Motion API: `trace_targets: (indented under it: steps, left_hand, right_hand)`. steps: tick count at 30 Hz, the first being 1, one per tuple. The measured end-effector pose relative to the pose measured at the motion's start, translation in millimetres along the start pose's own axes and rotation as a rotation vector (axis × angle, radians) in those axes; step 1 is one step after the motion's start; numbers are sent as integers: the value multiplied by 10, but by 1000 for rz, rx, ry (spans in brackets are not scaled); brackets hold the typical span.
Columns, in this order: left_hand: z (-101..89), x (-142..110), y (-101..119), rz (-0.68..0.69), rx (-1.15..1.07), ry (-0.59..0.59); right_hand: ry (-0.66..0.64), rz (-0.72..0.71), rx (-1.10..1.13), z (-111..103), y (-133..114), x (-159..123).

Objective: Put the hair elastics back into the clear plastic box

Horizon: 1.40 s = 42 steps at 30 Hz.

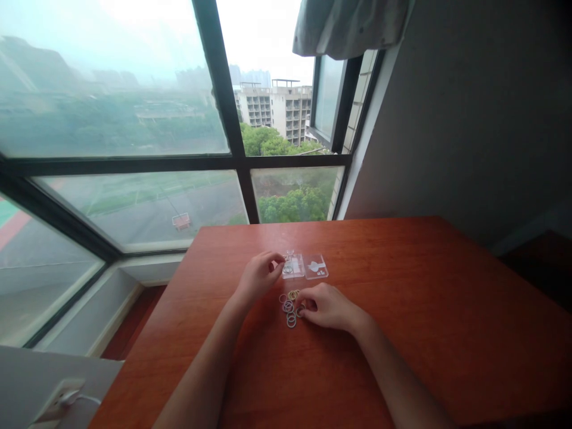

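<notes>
A small clear plastic box [295, 266] lies on the table with its lid [316, 267] opened flat to the right. Some rings sit inside the box. My left hand [260, 274] is at the box's left edge, fingers curled and thumb close to the fingertips; what they hold, if anything, is too small to make out. In front of the box is a loose cluster of small rings [291, 320], silvery, pinkish and yellowish. At the cluster's right side, my right hand [325, 305] has its thumb and fingertips closed on a ring [300, 311] at the table surface.
The reddish-brown wooden table [402, 286] reaches to a large dark-framed window [241, 161]. A grey wall [447, 119] stands on the right, and a curtain [348, 27] hangs above. At the lower left, a white plug [69, 398] sits in a wall socket.
</notes>
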<state>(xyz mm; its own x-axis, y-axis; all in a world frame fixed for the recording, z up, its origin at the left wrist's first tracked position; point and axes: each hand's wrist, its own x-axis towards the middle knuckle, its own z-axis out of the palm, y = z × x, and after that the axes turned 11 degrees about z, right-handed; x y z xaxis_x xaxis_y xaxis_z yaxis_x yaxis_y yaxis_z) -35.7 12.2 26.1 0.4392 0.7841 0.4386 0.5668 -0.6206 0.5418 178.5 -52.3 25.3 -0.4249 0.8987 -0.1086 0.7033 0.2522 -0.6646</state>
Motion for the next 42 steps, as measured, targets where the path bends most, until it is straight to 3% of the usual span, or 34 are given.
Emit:
trace_targets:
  steps: [6, 13, 18, 22, 27, 31, 35, 42]
  left_hand:
    - [7, -7, -8, 3, -4, 2]
    - [74, 6, 113, 8, -103, -43]
    - [74, 28, 267, -7, -358, -129]
    - [97, 23, 318, -27, -441, -184]
    - [122, 28, 321, -9, -413, -171]
    - [53, 33, 200, -3, -272, -59]
    - [-15, 12, -4, -57, -79, 32]
    - [25, -20, -77, -90, 59, -19]
  right_hand:
    - [41, -19, 52, 19, -3, 15]
    - [396, 39, 227, -15, 63, 107]
    - [499, 76, 284, -20, 98, 128]
    - [502, 75, 297, -3, 107, 130]
    - [491, 81, 291, -2, 110, 138]
    - [474, 104, 250, 0, 127, 143]
    - [366, 141, 195, -9, 166, 136]
    - [162, 180, 125, -71, 187, 77]
